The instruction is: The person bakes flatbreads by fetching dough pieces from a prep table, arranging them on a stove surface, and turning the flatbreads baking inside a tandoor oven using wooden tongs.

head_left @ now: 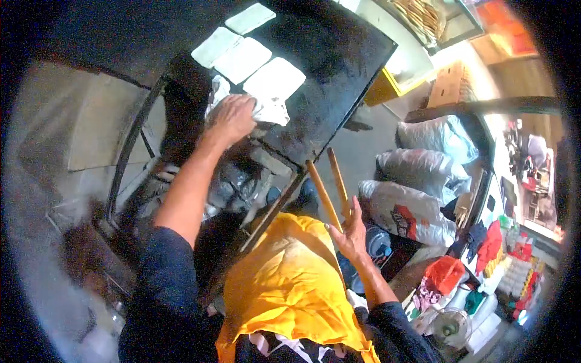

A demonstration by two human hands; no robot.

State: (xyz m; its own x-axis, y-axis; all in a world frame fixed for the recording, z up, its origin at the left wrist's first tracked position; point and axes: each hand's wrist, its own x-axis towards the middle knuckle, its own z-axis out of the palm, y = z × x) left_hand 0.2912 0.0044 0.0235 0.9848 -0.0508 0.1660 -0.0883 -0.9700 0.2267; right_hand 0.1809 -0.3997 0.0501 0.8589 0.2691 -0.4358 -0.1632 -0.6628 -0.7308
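Observation:
My left hand (233,118) is closed on a crumpled white cloth (273,112) at the near edge of a dark flat surface (339,54). Beside the cloth lie several flat white pieces (243,59), the nearest one touching it. My right hand (354,233) is low at centre right, fingers pointing up, with a pair of long wooden sticks (324,192) held between thumb and fingers. The sticks spread apart toward their far tips, near the corner of the dark surface.
A yellow apron (287,266) covers my front. Stuffed white sacks (402,209) are stacked at the right. Bags, cloths and a red plastic bag (445,273) sit at the lower right. A yellow box (382,89) stands beyond the surface, and a dark metal frame (130,145) is at the left.

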